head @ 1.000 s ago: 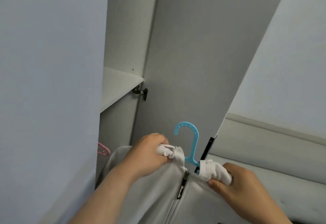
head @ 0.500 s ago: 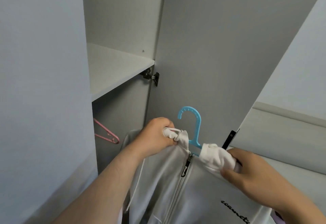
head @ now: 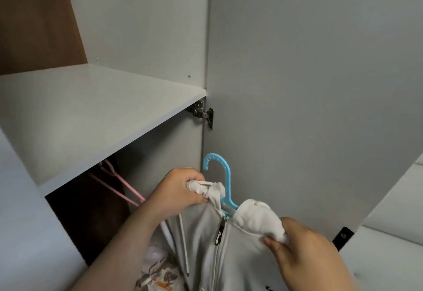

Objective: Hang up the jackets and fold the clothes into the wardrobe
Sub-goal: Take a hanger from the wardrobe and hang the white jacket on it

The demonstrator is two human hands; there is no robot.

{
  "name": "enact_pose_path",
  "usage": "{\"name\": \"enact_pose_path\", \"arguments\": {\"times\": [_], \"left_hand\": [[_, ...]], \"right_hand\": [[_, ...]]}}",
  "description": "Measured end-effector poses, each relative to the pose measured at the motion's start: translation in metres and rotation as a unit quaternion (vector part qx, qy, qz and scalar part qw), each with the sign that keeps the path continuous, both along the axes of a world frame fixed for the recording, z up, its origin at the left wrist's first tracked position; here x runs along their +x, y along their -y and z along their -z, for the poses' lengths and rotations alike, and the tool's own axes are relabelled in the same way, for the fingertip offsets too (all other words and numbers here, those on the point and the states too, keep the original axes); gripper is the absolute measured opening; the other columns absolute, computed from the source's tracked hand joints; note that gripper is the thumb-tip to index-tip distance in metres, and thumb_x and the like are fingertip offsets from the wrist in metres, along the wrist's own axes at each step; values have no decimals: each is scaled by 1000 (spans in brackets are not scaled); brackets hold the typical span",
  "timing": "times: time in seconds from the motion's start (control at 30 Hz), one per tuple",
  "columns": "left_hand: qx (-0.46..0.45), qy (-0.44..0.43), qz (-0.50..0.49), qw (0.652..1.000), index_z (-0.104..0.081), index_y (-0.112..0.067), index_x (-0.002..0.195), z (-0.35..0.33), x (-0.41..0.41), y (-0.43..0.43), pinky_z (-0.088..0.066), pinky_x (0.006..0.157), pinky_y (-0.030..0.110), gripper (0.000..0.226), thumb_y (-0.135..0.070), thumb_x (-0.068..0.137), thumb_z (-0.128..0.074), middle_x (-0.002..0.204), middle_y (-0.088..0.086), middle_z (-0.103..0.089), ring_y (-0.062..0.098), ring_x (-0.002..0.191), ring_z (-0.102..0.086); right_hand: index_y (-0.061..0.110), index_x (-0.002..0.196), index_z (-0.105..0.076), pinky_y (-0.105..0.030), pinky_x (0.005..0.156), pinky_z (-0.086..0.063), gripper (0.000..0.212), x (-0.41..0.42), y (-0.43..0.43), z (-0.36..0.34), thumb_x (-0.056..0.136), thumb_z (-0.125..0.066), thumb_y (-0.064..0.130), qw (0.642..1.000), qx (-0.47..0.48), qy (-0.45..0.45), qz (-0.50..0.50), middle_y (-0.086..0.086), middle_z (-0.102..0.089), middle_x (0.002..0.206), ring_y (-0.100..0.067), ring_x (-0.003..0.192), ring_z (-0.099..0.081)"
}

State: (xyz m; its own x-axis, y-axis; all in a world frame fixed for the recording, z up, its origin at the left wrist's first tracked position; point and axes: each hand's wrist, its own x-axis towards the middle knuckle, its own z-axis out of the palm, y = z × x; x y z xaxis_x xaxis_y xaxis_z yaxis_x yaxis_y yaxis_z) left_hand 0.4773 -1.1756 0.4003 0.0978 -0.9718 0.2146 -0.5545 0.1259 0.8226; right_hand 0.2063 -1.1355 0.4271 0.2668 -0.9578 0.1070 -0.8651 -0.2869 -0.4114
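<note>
Both hands hold a white zip jacket (head: 247, 258) up in front of the open wardrobe, below the level of its shelf (head: 91, 107) and close to the hinge edge of the door (head: 309, 84). The left hand (head: 180, 191) has its fingers curled tight round a bunched knot of the jacket's collar on that side. The right hand (head: 306, 254) pinches the bunched fabric of the other side between thumb and fingertips.

A blue hanger (head: 223, 171) rises between the 2 hands. Its neck runs down into the collar opening, and its hook stands free in the air, caught on nothing. The arms of the hanger are hidden under the fabric.

The zip is closed up to the collar. A black zip pull (head: 220, 233) hangs at the top and carries pale script lettering, too small to read. At the bottom edge of the view, black script (head: 267, 288) starts on the chest of the jacket, but it is cut off and cannot be read. A white drawstring (head: 184, 245) hangs down from the left side of the collar.

A pink hanger (head: 119, 190) hangs in the dark compartment under the shelf. A metal hinge (head: 202, 113) joins the door to the wardrobe side just under the shelf's front corner. A patterned cloth (head: 158, 272) lies low down, beside the left forearm.
</note>
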Motion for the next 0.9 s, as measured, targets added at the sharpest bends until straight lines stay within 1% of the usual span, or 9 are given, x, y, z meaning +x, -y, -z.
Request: {"name": "enact_pose_path", "arguments": {"times": [0.1,0.17,0.3,0.4,0.47,0.53,0.67,0.8,0.9], "left_hand": [[-60,10,-39,997,-66,-19,68,9,13,5,-40,59,15,27,-10,62,-91,74,-6,-64,5,65,-57],[-96,8,-71,993,-66,-22,68,20,18,10,-40,61,13,28,-13,61,-91,77,-7,-63,7,69,-59],[-194,-4,-66,979,-68,-22,73,43,20,20,-40,66,10,25,-8,65,-87,82,-9,-63,6,73,-61],[-266,18,-36,963,-68,-26,84,57,24,25,-40,70,5,31,-6,67,-85,84,-11,-62,-2,77,-61],[-283,9,-45,958,-71,-31,86,68,27,27,-42,71,8,29,-18,64,-84,84,-12,-65,1,79,-63],[-298,-22,-55,953,-74,-35,78,79,28,29,-42,70,10,23,-25,60,-83,83,-12,-67,5,78,-63],[-333,-34,-56,940,-74,-37,78,106,29,34,-45,71,13,21,-30,60,-82,86,-12,-68,5,79,-64],[-366,6,-82,927,-72,-39,89,133,31,33,-46,69,26,26,-38,64,-80,80,-5,-66,10,77,-62],[-376,104,-142,910,-68,-34,92,150,27,24,-48,72,34,23,-42,72,-73,78,-7,-63,11,77,-60]], "right_hand": [[37,103,-53,-24,72,-41,23,17,13,7,91,-53,57,999,-36,6,16,11,-58,92,-15,109,-61],[35,96,-57,-26,62,-41,22,25,20,12,86,-64,53,998,-54,19,27,11,-67,91,-22,99,-65],[51,100,-50,-14,46,-35,53,30,32,31,64,-87,39,992,-113,46,35,39,-47,107,-19,70,-65],[64,62,-52,-7,59,-45,44,30,45,47,59,-87,38,989,-130,72,18,41,-57,77,-4,95,-55],[64,61,-54,1,68,-40,30,28,48,59,58,-77,45,984,-153,94,0,39,-58,64,0,92,-57],[51,63,-62,-5,69,-42,9,29,51,70,59,-70,49,981,-168,100,-13,30,-62,65,-1,84,-59],[21,65,-65,-20,57,-41,25,30,49,89,66,-67,46,976,-201,76,-38,11,-59,58,-11,66,-55],[16,65,-64,-21,59,-41,31,33,43,110,68,-65,46,966,-246,76,-38,12,-60,61,-8,66,-56],[13,62,-59,-28,46,-35,40,30,36,125,69,-62,52,961,-263,76,-31,15,-61,65,-11,62,-55]]}}
